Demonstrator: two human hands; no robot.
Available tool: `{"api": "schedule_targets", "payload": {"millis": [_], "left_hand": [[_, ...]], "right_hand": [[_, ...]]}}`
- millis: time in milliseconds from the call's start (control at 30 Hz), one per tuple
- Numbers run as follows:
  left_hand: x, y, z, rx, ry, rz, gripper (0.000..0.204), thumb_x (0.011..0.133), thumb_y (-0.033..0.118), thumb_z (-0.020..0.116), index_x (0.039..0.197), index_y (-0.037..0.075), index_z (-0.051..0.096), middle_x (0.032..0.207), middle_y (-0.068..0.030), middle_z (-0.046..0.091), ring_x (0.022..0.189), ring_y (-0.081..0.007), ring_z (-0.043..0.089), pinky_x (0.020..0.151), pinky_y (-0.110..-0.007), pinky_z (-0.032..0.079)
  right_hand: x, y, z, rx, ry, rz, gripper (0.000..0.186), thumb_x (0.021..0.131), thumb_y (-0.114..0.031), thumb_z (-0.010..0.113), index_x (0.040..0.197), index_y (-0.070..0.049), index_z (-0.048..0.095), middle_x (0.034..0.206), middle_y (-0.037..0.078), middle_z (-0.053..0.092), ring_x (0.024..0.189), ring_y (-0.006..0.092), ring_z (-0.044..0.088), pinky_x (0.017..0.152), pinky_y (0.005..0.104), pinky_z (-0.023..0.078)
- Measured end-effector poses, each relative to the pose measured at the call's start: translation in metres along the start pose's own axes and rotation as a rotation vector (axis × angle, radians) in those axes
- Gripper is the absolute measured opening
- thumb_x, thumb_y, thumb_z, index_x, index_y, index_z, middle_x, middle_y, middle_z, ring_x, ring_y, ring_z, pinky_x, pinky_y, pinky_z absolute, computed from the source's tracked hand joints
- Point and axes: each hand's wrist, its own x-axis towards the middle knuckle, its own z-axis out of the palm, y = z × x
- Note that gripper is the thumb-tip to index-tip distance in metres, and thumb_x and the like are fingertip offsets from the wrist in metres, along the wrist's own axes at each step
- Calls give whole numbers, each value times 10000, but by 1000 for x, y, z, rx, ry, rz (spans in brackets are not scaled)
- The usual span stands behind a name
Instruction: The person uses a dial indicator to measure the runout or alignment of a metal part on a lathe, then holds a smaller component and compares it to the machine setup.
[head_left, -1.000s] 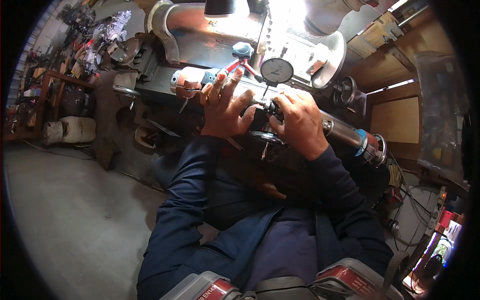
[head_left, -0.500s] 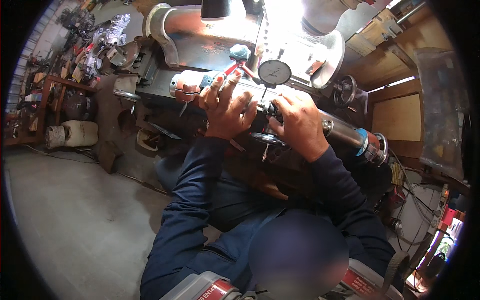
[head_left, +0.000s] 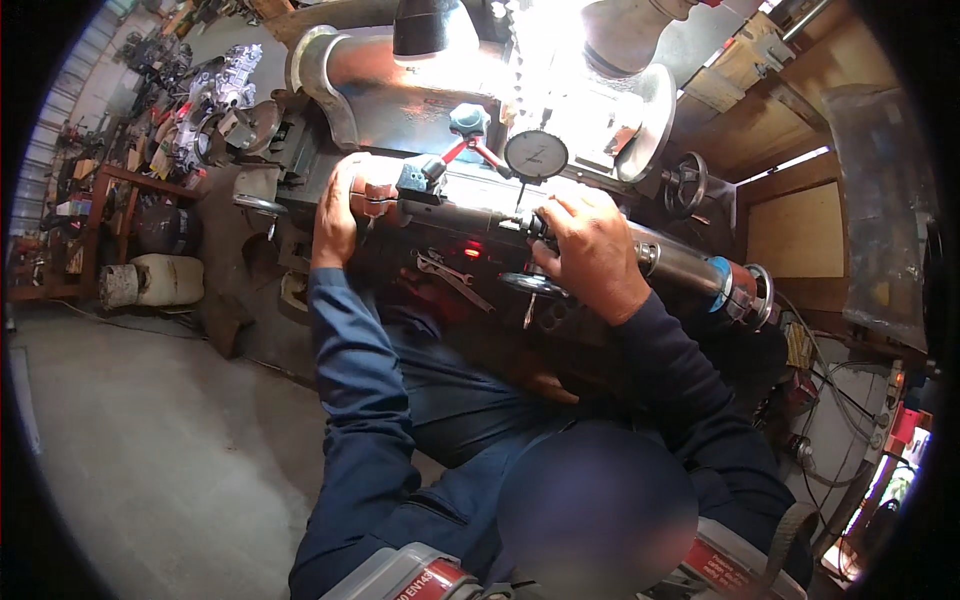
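Shaft (head_left: pixel 600 245) lay left-to-right across the machine; left hand (head_left: pixel 335 215) at its left end, right hand (head_left: pixel 590 250) mid-shaft, dial gauge (head_left: pixel 536 155) just behind, wrench (head_left: pixel 450 275) nearer.

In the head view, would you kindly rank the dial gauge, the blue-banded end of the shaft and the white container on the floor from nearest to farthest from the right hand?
From the right hand:
1. Dial gauge, just above the hand, slightly to its left.
2. Blue-banded end of the shaft, off to the right.
3. White container, far left on the floor.
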Motion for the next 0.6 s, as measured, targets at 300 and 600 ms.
{"api": "schedule_targets", "payload": {"millis": [300,600], "left_hand": [[30,-1,-6,-87,-331,-344,486,976,402,381,1161,-3,575,1060,-158,675,956,-234,666,772,-326,547],[20,-17,4,-829,-20,-104,146,844,128,519,987,99,534,1016,-53,557,860,-188,630,637,-361,574]], "right_hand": [[-25,1,-36,56,120,30,556,742,-223,748,1229,-29,564,1218,169,581,1168,327,526,1002,431,409],[-148,75,-113,2,493,505,383,908,-201,639,1231,-7,573,1200,157,617,1128,283,586,968,384,450]]}}
